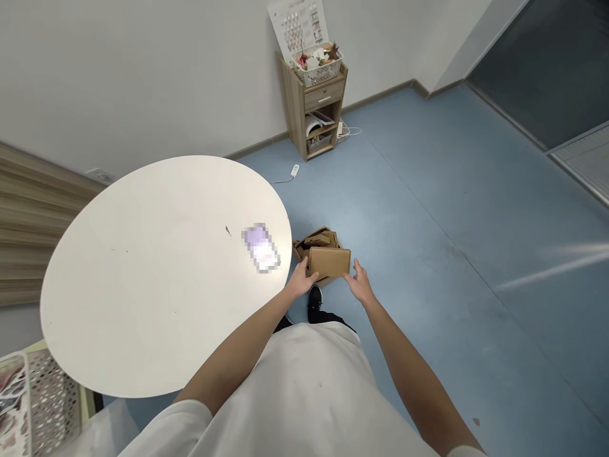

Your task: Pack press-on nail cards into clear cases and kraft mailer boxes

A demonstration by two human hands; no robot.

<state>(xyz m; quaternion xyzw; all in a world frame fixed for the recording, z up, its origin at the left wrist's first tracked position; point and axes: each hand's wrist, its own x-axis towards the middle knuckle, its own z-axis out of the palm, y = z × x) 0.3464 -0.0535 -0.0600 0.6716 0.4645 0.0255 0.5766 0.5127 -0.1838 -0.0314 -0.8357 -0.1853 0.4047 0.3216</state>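
Observation:
A small closed cardboard box (330, 262) is held level between my two hands, in front of my body. My left hand (301, 278) grips its left end, with the thumb at the near edge. At its right end, my right hand (360, 283) holds the near corner with the thumb, its fingers beside the short side. Below and behind the box, more brown cardboard boxes (323, 238) lie in a larger open carton, partly hidden by the held box.
A white round table (143, 266) stands at the left with a blurred phone-like object (261, 248) near its right edge. A wooden cabinet (325, 95) bearing a white basket (320, 74) is against the wall. A white plug (295, 171) lies on the blue floor (428, 222).

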